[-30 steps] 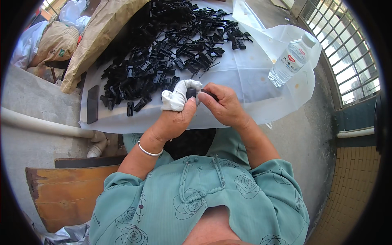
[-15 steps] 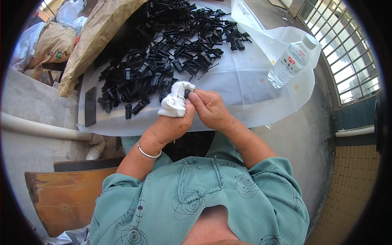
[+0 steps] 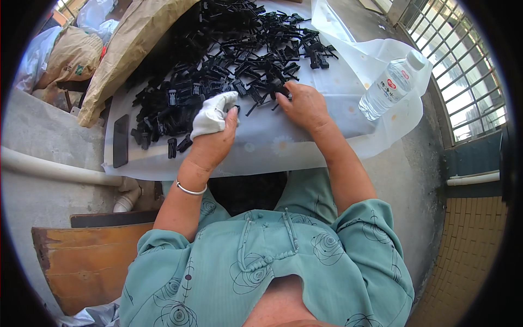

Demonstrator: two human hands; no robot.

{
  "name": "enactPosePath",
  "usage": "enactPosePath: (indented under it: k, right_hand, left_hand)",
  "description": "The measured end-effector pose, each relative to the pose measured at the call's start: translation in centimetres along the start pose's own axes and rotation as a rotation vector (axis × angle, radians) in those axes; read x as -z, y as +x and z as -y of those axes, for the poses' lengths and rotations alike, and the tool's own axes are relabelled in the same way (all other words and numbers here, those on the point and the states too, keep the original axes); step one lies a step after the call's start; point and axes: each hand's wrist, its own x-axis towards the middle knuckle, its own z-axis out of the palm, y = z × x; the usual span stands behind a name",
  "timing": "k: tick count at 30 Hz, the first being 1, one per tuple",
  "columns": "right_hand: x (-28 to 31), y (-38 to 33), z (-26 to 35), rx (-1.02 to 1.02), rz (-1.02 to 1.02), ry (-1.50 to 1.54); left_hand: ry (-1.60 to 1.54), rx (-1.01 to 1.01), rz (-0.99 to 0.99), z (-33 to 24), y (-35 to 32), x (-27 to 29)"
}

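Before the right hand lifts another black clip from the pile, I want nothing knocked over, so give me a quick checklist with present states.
1. Right hand at the edge of the black plastic clips: ok.
2. Clip actually pinched by the fingertips: cannot tell.
3. Left hand holding the white cloth: ok.
4. Water bottle apart from the right hand: ok.
5. Dark phone lies flat, apart from the left hand: ok.
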Motion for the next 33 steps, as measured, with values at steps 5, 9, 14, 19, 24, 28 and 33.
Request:
enactPosePath:
  k: [5, 9, 14, 19, 24, 28, 33]
  right_hand:
    - [2.3, -3.1, 1.6, 0.106, -0.009, 0.462]
    - [2.1, -5.3, 2.7, 0.164, 0.272, 0.772]
    - [1.1, -6.4, 3.5, 0.187, -0.081, 0.717]
    - [2.2, -7.1, 6.0, 0.534, -0.241, 0.707]
    - [2.0, -6.4, 5.7, 0.218, -0.291, 0.67]
    - [2.8, -6.1, 4.8, 0.061, 0.069, 0.868]
    - [2.5, -6.4, 4.6, 0.256, 0.081, 0.778]
  left_hand:
    - [-0.306, 0.047, 0.103, -0.1, -1.1, -2.0]
    - [-0.533, 0.124, 0.281, -0.8, -1.5, -1.9]
    - [-0.665, 0.25, 0.278, -1.8, -2.6, -2.2]
    - [-0.527, -0.033, 0.052, -0.8, -2.6, -3.3]
    - [-0.573, 0.168, 0.249, -2.9, -3.4, -2.1]
    - [-0.55, 0.148, 0.268, -3.1, -3.5, -1.5]
    - [-0.353, 0.118, 0.197, -3.6, -3.4, -1.1]
